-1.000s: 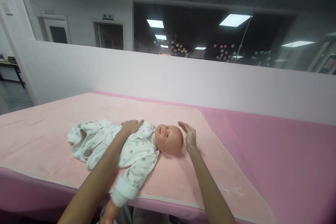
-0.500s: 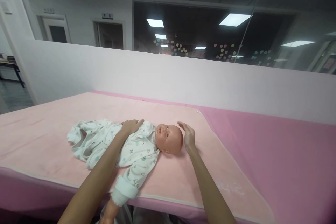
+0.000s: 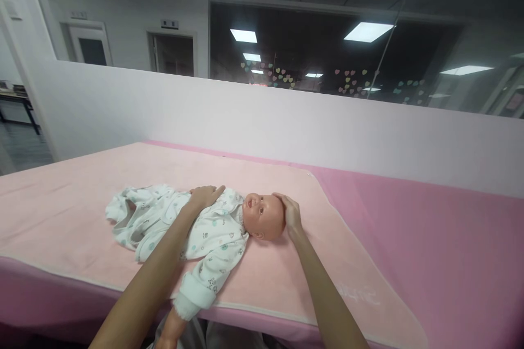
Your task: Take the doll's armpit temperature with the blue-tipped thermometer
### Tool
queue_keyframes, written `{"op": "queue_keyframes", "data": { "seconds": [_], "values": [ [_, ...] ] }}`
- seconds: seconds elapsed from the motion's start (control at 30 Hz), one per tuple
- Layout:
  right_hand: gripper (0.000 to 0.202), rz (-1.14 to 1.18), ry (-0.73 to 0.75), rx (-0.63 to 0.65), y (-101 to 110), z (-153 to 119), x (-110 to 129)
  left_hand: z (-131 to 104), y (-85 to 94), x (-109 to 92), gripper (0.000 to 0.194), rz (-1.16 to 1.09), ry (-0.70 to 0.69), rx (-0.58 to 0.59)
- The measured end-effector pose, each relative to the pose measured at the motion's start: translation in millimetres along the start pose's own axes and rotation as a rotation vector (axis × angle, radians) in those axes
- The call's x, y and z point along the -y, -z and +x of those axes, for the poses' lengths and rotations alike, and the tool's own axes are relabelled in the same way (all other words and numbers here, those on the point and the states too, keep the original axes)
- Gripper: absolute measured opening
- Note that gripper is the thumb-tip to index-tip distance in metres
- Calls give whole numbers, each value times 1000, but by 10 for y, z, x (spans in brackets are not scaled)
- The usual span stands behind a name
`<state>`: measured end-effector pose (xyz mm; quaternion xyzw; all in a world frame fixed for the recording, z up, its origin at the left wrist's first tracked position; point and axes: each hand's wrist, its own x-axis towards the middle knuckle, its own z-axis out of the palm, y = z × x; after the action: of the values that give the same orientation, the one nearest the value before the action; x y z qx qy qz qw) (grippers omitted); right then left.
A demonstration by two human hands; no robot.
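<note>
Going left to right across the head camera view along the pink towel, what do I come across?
Doll's empty suit legs → left hand flat on the doll's chest → doll's head → right hand cupping the top of the head → bare pink towel → deeper pink table cover.

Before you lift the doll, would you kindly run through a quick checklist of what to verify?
1. Right hand against the doll's head: ok, the palm cups its crown.
2. Left hand on the doll's chest: ok, lying flat on the white onesie.
3. Grip closed around the head: cannot tell, the fingers behind it are hidden.
4. Doll fully on the pink towel: not ok, one arm hangs over the near edge.
5. Doll face up: ok.
</note>
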<state>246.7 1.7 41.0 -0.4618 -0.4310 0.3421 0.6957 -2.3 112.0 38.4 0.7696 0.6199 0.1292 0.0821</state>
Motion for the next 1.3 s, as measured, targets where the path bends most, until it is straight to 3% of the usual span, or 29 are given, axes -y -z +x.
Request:
{"op": "queue_keyframes", "data": {
  "seconds": [0.23, 0.37, 0.57, 1.3],
  "values": [
    [21, 39, -59, 20, 2, 2, -10, 6, -7, 8, 67, 3, -6, 0],
    [24, 46, -43, -32, 45, 58, -49, 1, -2, 4, 67, 7, -7, 0],
    [19, 5, -58, 16, -17, 1, -19, -11, 7, -7, 66, 3, -10, -8],
    [23, -10, -19, 7, 1, 22, -81, -9, 5, -2, 66, -1, -15, -3]
  ]
}}
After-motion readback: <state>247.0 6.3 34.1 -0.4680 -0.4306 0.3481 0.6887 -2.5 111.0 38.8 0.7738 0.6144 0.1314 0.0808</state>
